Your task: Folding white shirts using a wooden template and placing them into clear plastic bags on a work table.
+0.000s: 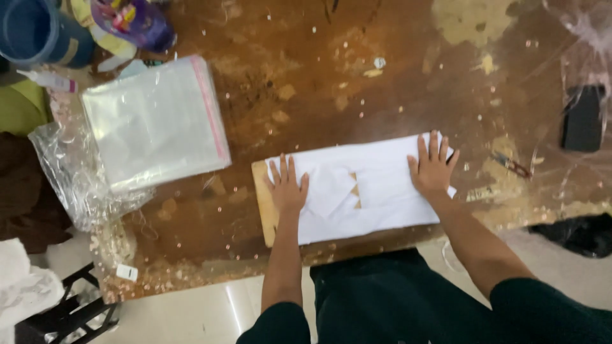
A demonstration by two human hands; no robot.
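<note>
White garment: a folded white cloth [363, 191] lies flat on a pale wooden board [264, 204] at the near edge of the brown, worn surface [331, 76] — directly in front of the person.
Long axis: it runs left to right across the view, tilted slightly, with the right end a little farther from the person than the left.
Left hand: the left hand [286, 186] is spread flat, palm down, fingers pointing away, pressing the garment's left end where it overlaps the board; it grips nothing.
Right hand: the right hand [432, 167] is likewise open and flat, fingers fanned, resting on the garment's right end; nothing is held.
Which is nearer: both hands touch the cloth, 1 at each end, so the middle fold — with 2 small gaps showing board beneath — lies between them.
Bags: a stack of clear plastic bags [156, 121] with a pink strip lies well apart, up and to the left, on the left hand's side.
Small tool: a pair of small snips [510, 164] lies near the right hand, to its right.
</note>
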